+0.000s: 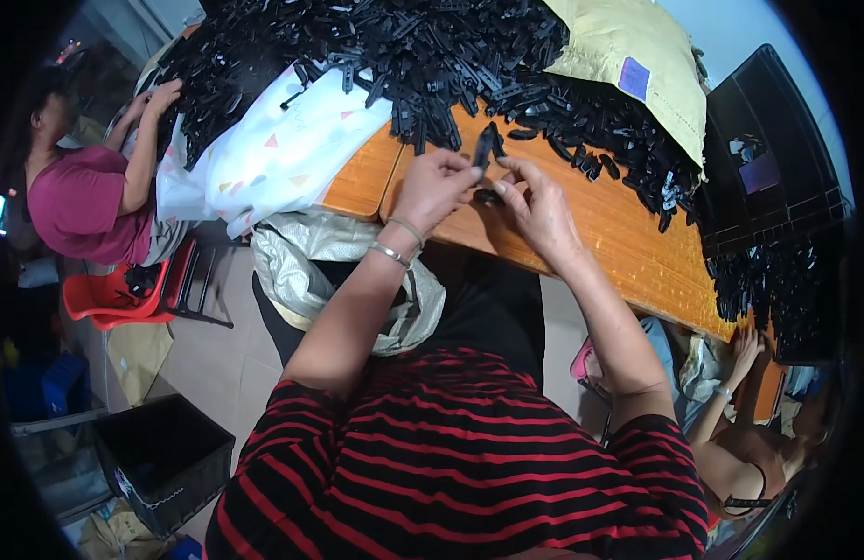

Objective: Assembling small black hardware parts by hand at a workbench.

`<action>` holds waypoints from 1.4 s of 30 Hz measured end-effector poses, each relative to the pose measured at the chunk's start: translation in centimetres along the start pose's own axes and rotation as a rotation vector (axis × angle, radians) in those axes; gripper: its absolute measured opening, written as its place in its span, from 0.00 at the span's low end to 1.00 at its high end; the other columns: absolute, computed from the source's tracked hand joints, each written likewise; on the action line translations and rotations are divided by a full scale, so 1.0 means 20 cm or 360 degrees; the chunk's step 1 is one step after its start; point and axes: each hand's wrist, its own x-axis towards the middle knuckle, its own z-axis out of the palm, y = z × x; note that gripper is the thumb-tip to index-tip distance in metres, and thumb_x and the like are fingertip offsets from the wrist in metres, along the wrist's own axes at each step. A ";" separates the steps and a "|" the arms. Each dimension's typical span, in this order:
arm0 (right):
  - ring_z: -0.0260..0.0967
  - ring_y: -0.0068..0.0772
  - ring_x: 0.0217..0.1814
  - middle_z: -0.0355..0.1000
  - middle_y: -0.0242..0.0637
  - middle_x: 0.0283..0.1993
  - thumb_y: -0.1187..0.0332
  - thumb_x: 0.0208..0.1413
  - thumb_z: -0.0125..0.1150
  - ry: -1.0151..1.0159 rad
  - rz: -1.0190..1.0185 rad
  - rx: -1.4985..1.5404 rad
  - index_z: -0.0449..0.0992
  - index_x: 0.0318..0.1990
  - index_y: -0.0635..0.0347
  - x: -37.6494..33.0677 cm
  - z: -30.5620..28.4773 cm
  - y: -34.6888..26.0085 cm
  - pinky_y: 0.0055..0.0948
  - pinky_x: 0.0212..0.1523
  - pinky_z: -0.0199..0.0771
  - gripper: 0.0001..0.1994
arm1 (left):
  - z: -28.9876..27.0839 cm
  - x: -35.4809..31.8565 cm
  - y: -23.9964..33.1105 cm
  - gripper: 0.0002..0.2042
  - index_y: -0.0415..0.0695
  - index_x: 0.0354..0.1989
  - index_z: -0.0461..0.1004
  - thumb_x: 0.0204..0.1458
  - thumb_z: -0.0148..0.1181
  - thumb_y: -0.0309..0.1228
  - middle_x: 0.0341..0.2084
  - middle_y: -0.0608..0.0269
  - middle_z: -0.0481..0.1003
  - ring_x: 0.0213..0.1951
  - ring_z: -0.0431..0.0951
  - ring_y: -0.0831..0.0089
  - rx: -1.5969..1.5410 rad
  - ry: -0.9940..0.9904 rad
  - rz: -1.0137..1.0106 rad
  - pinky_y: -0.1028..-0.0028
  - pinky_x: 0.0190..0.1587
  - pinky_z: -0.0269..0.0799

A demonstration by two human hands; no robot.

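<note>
My left hand (434,191) is closed in a pinch over the table's near edge. Between its thumb and fingers, a small elongated black plastic part (485,147) points upward. Just to the right, my right hand (542,207) has its thumb and forefinger curved and slightly apart, close to that part, with nothing visible between them. Another dark piece (489,197) shows between the two hands; whether it lies on the wood or is touched by a finger is unclear. A large heap of similar black parts (395,47) covers the far side of the wooden table (600,243).
A white patterned plastic sheet (273,149) lies left of my hands. An open woven sack (306,271) hangs at my lap. Full yellow sack (637,56) and black bin (768,149) stand right. One person (87,201) works left; another person's hand (747,355) is lower right.
</note>
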 end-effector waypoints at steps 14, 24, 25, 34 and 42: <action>0.61 0.16 0.12 0.69 0.31 0.19 0.68 0.55 0.61 -0.0351 0.0780 0.0802 0.70 0.30 0.62 0.06 -0.06 0.14 0.15 0.12 0.58 0.09 | 0.00 0.02 -0.01 0.08 0.37 0.35 0.72 0.49 0.62 0.26 0.21 0.66 0.73 0.22 0.71 0.84 0.0040 -0.0319 0.0147 0.85 0.22 0.67; 0.61 0.16 0.11 0.69 0.32 0.17 0.68 0.55 0.61 -0.0385 0.0841 0.0725 0.69 0.29 0.63 0.07 -0.01 0.17 0.16 0.11 0.59 0.09 | 0.03 0.08 -0.15 0.08 0.37 0.28 0.73 0.45 0.65 0.28 0.18 0.66 0.73 0.21 0.71 0.82 0.0685 -0.0010 0.0501 0.80 0.23 0.67; 0.62 0.18 0.12 0.69 0.33 0.17 0.68 0.54 0.62 -0.0397 0.0832 0.0731 0.69 0.28 0.63 0.08 -0.01 0.18 0.18 0.11 0.61 0.10 | 0.03 0.08 -0.15 0.09 0.36 0.28 0.73 0.45 0.66 0.28 0.18 0.66 0.73 0.21 0.72 0.81 0.0738 0.0025 0.0530 0.79 0.24 0.67; 0.60 0.18 0.10 0.69 0.33 0.17 0.65 0.53 0.63 -0.0545 0.0957 0.0571 0.67 0.26 0.62 0.11 -0.02 0.18 0.19 0.10 0.59 0.12 | 0.06 0.10 -0.08 0.10 0.38 0.24 0.72 0.42 0.65 0.30 0.19 0.59 0.74 0.23 0.74 0.70 0.1165 0.0041 0.0369 0.72 0.29 0.70; 0.59 0.18 0.10 0.68 0.33 0.16 0.65 0.53 0.64 -0.0496 0.0890 0.0530 0.68 0.27 0.61 0.09 -0.02 0.18 0.18 0.09 0.56 0.12 | 0.05 0.08 -0.07 0.10 0.41 0.24 0.73 0.42 0.65 0.33 0.22 0.56 0.75 0.28 0.75 0.62 0.1112 0.0000 0.0323 0.67 0.33 0.70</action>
